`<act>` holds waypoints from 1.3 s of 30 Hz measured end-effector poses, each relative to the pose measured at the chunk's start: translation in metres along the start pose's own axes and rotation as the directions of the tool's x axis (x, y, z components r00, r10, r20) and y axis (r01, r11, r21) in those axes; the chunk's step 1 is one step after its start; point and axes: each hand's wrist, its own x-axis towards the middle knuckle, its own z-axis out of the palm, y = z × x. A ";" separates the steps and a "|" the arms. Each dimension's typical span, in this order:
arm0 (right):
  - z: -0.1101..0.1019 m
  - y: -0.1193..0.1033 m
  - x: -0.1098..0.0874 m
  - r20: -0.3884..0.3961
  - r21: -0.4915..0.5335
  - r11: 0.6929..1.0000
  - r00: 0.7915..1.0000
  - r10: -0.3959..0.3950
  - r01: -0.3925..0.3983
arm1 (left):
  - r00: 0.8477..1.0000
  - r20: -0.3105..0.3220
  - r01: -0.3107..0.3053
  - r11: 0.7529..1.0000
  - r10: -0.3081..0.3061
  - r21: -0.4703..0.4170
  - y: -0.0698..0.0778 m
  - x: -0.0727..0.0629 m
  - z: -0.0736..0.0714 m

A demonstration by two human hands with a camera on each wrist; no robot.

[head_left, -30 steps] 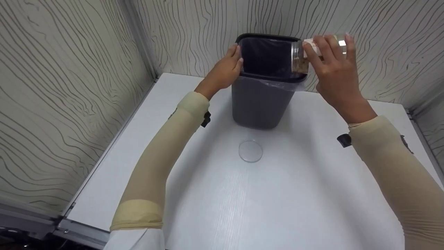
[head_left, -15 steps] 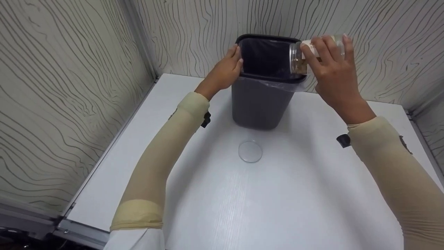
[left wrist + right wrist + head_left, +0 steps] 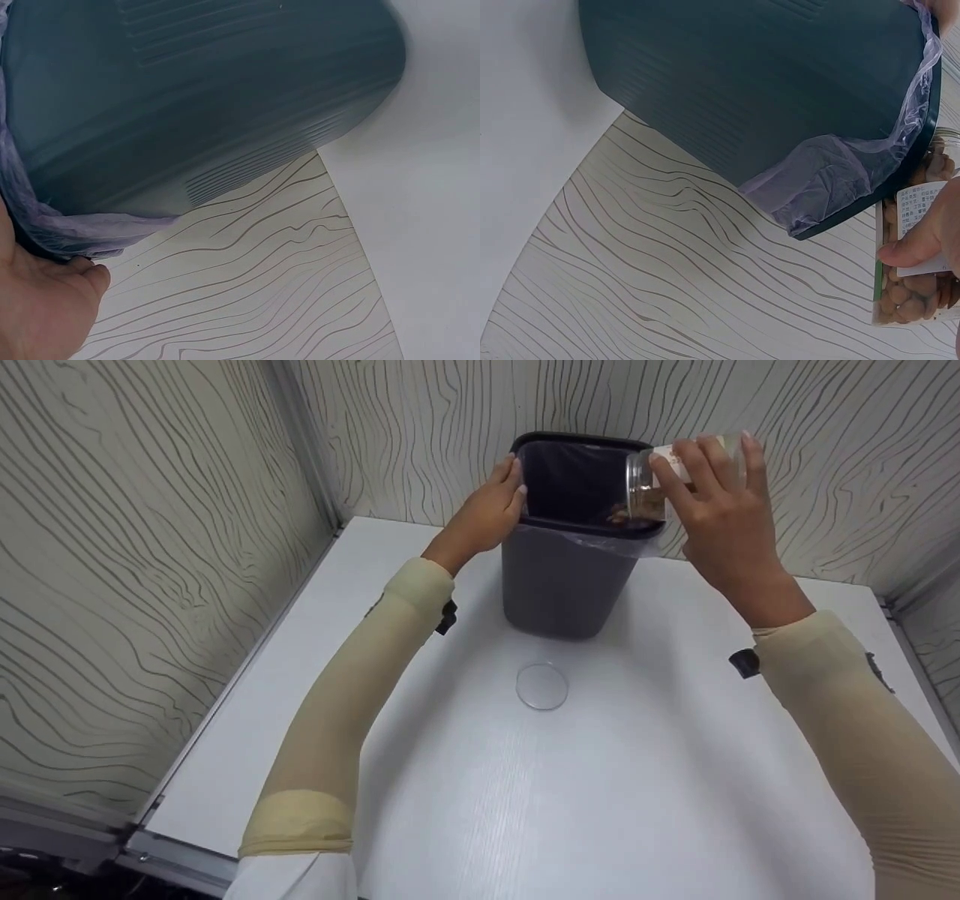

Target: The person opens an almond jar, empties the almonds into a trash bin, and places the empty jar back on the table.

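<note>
My right hand grips a clear jar with a white printed label and many brown, nut-like pieces inside. The jar lies on its side, its uncapped mouth over the right rim of a dark grey trash can. A few brown pieces show at the jar's mouth, inside the can. On the can's left side, my left hand holds the rim, over a thin plastic liner folded outward. A round clear lid rests flat on the table in front of the can.
The can stands upright on a white table, near the back wall with its wood-grain line pattern. A similar panel stands along the left side. A metal rail runs by the table's front left corner.
The jar has shifted slightly left over the can, and brown pieces now appear below its mouth. My left hand, the can and the lid stay in place.
</note>
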 end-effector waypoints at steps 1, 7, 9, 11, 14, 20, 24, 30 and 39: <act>0.000 0.000 0.000 0.002 -0.001 1.000 1.000 -0.002 0.002 | 1.000 -0.001 0.000 1.000 0.000 -0.001 0.000 0.000 0.000; 0.001 0.000 0.001 0.012 0.007 1.000 1.000 -0.009 0.008 | 1.000 0.008 0.010 1.000 -0.010 -0.002 -0.001 0.000 0.000; 0.001 -0.001 0.001 0.013 0.008 1.000 1.000 -0.007 0.007 | 1.000 0.006 0.007 1.000 -0.007 -0.002 -0.002 0.000 0.000; 0.001 -0.001 0.001 0.021 0.002 1.000 1.000 -0.006 0.006 | 1.000 0.005 0.004 1.000 -0.004 -0.004 -0.002 -0.001 0.001; 0.001 -0.002 0.001 0.012 0.002 1.000 1.000 -0.005 0.005 | 1.000 0.009 0.007 1.000 -0.007 -0.011 -0.001 0.000 0.001; 0.001 -0.002 0.001 0.000 0.001 1.000 1.000 -0.003 0.003 | 1.000 0.017 0.022 1.000 -0.022 -0.022 -0.001 0.002 0.001; 0.001 -0.001 0.000 0.008 -0.014 1.000 1.000 -0.003 0.003 | 1.000 -0.001 0.009 1.000 -0.009 -0.023 -0.001 0.003 0.002; 0.003 -0.001 0.001 0.020 -0.026 1.000 1.000 -0.013 0.013 | 1.000 -0.015 0.012 0.999 -0.012 -0.036 -0.003 0.003 0.003; 0.004 -0.002 0.003 0.019 -0.013 1.000 1.000 -0.014 0.014 | 1.000 -0.012 0.016 0.999 -0.017 -0.031 -0.004 0.001 0.003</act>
